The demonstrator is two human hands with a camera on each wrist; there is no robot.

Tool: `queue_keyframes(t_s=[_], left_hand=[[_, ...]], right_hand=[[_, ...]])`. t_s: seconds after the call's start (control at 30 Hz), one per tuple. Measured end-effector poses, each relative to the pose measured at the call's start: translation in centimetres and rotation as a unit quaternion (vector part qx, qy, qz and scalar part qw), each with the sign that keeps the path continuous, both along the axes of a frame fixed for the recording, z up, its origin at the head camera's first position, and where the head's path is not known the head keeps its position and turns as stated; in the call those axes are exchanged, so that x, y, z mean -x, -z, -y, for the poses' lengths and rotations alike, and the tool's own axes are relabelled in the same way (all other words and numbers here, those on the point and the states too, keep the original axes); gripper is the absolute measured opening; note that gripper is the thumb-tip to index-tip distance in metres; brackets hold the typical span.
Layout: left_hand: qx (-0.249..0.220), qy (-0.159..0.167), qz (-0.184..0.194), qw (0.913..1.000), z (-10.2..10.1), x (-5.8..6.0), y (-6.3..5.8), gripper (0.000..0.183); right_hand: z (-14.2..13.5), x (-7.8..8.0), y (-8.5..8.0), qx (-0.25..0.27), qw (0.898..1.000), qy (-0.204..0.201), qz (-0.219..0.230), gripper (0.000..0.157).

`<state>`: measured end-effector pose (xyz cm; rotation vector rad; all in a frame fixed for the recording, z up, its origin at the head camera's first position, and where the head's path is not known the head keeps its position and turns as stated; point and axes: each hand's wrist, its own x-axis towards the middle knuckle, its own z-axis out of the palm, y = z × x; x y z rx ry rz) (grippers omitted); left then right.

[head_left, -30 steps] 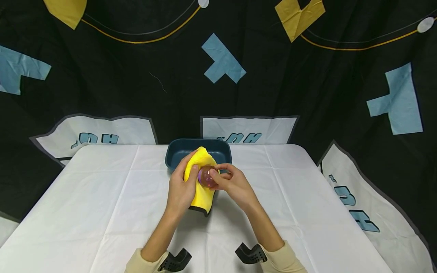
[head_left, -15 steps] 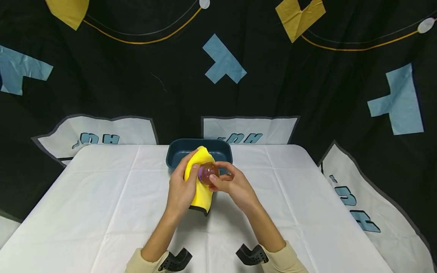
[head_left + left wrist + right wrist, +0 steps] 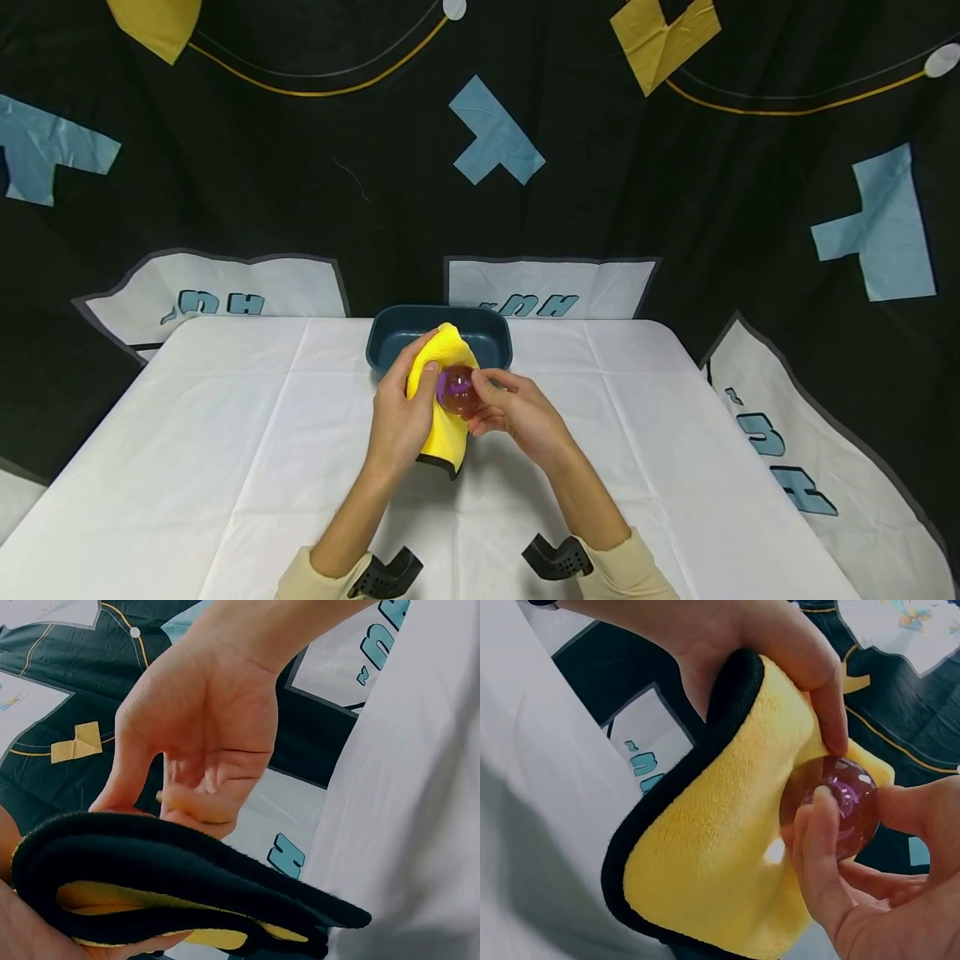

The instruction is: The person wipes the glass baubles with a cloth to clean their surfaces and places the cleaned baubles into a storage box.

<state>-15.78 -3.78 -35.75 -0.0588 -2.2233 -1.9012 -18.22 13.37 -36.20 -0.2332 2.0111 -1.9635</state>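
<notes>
In the head view my left hand (image 3: 401,417) grips a yellow cloth (image 3: 446,437) with a black border, thumb on its front. A see-through purple ball (image 3: 456,390) sits against the cloth, pinched between the thumb and fingers of my right hand (image 3: 525,421). The right wrist view has the ball (image 3: 859,814) close up, with a left fingertip at its top edge and the cloth (image 3: 697,840) spread behind it. From the left wrist, the folded black edge of the cloth (image 3: 180,855) hides the ball, and the right hand (image 3: 202,742) shows beyond it.
Behind the hands, a dark blue rectangular basin (image 3: 489,335) stands at the far edge of the white-covered table (image 3: 300,467). A black curtain (image 3: 375,208) with coloured patches hangs beyond that edge. Black wrist mounts (image 3: 386,575) sit at both sleeves.
The right hand has shifted its fingers on the ball, its thumb moving up and to the right side. The ball has turned and moved slightly down. The left hand and cloth stay nearly still.
</notes>
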Motion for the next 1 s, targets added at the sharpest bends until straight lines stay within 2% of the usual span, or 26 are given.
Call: queue_keyframes(t_s=[0.13, 0.23, 0.43, 0.6, 0.8, 1.0], left_hand=[[-0.002, 0.001, 0.001, 1.0000, -0.09, -0.01, 0.03, 0.042], [-0.002, 0.000, 0.006, 1.0000, -0.08, 0.06, 0.12, 0.042], [0.006, -0.008, 0.008, 0.9999, 0.21, 0.37, 0.40, 0.042], [0.005, -0.007, 0.018, 0.9998, 0.29, 0.40, 0.33, 0.042], [0.003, -0.004, 0.024, 0.9997, 0.17, 0.14, 0.21, 0.042], [0.004, 0.004, 0.021, 0.9998, -0.04, -0.02, 0.13, 0.042]], right_hand=[[0.08, 0.19, 0.22, -0.043, 0.999, 0.004, -0.022, 0.057], [0.35, 0.13, 0.22, -0.062, 0.997, 0.032, -0.040, 0.057], [0.80, -0.25, -0.12, -0.037, 0.995, 0.077, -0.052, 0.049], [0.70, -0.57, -0.52, -0.038, 0.995, 0.069, -0.054, 0.044], [0.55, -0.64, -0.56, -0.070, 0.994, 0.069, -0.040, 0.057], [0.05, -0.43, -0.53, -0.085, 0.993, 0.066, -0.049, 0.051]])
